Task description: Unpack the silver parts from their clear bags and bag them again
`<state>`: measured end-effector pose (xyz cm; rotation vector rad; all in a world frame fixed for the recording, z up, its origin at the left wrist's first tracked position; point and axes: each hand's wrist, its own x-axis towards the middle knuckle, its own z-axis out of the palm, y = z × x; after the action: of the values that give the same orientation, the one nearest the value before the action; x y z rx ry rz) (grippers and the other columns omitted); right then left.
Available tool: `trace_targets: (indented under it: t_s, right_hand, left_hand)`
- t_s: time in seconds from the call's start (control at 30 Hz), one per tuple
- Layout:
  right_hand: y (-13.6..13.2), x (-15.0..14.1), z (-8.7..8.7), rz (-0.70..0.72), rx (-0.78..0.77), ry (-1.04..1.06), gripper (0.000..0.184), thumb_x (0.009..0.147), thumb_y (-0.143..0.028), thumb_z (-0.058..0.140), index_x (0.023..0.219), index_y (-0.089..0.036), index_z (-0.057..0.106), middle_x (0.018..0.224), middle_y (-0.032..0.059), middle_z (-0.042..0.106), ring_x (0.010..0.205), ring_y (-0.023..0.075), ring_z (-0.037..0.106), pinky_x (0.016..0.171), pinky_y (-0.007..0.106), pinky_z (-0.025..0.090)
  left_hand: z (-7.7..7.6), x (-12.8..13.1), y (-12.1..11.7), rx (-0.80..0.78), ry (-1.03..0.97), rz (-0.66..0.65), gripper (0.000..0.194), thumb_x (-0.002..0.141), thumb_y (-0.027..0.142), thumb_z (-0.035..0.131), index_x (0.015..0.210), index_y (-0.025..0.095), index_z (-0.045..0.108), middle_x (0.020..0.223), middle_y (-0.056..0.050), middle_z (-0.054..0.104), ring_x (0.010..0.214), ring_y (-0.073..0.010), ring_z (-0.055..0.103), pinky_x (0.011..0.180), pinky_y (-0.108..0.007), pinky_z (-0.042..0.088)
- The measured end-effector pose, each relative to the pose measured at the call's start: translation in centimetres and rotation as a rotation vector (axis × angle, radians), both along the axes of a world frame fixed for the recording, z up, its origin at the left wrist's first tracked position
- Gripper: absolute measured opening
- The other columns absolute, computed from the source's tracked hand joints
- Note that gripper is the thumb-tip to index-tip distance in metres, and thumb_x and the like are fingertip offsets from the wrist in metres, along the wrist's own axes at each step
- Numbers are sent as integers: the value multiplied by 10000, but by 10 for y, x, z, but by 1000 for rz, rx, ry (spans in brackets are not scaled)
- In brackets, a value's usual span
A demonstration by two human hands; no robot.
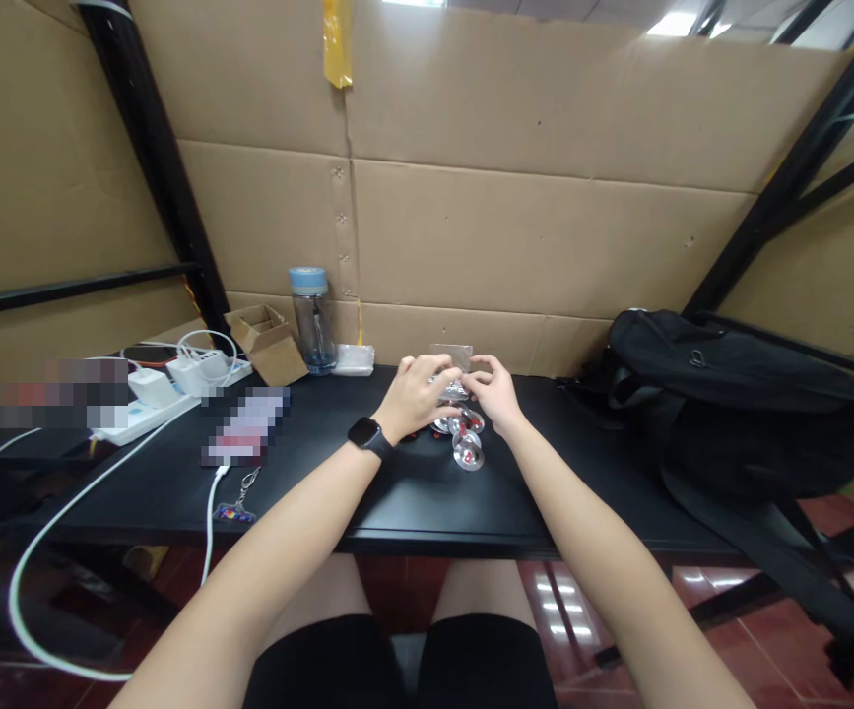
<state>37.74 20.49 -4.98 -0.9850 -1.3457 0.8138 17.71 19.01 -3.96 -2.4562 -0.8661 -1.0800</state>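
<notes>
At the middle of the black table (427,502), both my hands meet around a small clear plastic packet (454,354). My left hand (416,394), a dark watch on its wrist, reaches over the packet with its fingers bent onto it. From the other side my right hand (498,392) pinches the packet with thumb and finger. Just below lie several shiny silver round pieces (469,453) with red centres, bunched together and partly covered by my left hand. Small red and dark bits show beside the left wrist. What exactly is inside the packet cannot be made out.
On the left are a blue-lidded bottle (313,325), an opened cardboard box (268,345), a white power strip (150,414) and a blurred phone (247,425) with a white cable. A flat clear case (355,360) is by the bottle. A black backpack (737,404) fills the right side.
</notes>
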Motion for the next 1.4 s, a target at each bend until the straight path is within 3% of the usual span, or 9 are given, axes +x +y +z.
trace_targets:
  t_s: [0.13,0.27,0.47,0.53,0.67,0.9,1.0,1.17,1.4]
  right_hand:
    - [-1,-2,0,69,-10,-16,503,694,-358,768,1130,-227,555,718,-27,705,608,138,593,554,237,441]
    - [-1,-3,-1,142,-52,-49,516,745,-394,746,1191,-236,540,849,11,739,726,159,642,572,236,456]
    - [-1,-2,-1,117,-62,-74,508,749,-378,727,1195,-248,520,909,15,728,799,170,646,566,233,453]
    - [-2,-2,0,110,-60,-94,506,755,-392,724,1194,-248,519,885,7,715,787,168,640,562,232,452]
    - [-3,-4,-1,133,-59,-123,521,755,-405,723,1205,-250,512,883,2,705,773,165,635,565,237,462]
    - [-1,-3,-4,153,-54,-156,527,741,-394,735,1205,-252,528,880,-7,690,726,150,613,580,244,469]
    - [1,-3,-6,161,-47,-165,512,740,-384,736,1190,-245,536,873,-10,686,694,137,602,598,249,474]
    - [-1,-4,-6,176,-21,-195,482,740,-358,733,1166,-241,542,857,-17,688,678,132,611,661,271,499]
    - [-5,-3,-4,202,-32,-263,401,756,-326,713,1117,-219,574,869,-3,694,661,129,610,642,263,507]
  left_hand:
    - [-7,10,2,-66,90,47,327,1011,322,509,1318,270,607,1334,-116,658,1198,-263,587,975,-430,323]
    - [-6,2,11,-146,35,123,351,1045,289,394,1246,288,681,1216,-88,731,1075,-242,635,978,-455,296]
    - [7,-61,38,-198,-287,482,408,1019,248,355,1209,331,706,1357,-44,672,1277,-279,535,1035,-513,214]
    - [5,-86,49,-217,-336,579,440,1011,239,331,1250,329,689,1405,-42,641,1320,-290,497,1038,-519,207]
    - [-12,-112,68,-355,-265,631,457,967,211,346,1224,308,711,1327,-63,693,1256,-286,553,1000,-492,265]
    - [-34,-110,83,-539,-41,651,435,922,238,412,1232,305,709,1385,-69,659,1271,-310,563,1001,-493,359]
    - [-37,-111,86,-589,-32,650,429,936,373,444,1281,289,684,1400,-107,642,1282,-353,561,1023,-536,368]
    - [-41,-110,89,-674,-4,657,597,897,606,481,1396,299,596,1491,-152,548,1302,-417,530,1076,-637,307]
    - [-42,-101,87,-658,70,707,497,884,608,487,1235,331,703,1462,-145,558,1319,-424,484,1070,-665,287]
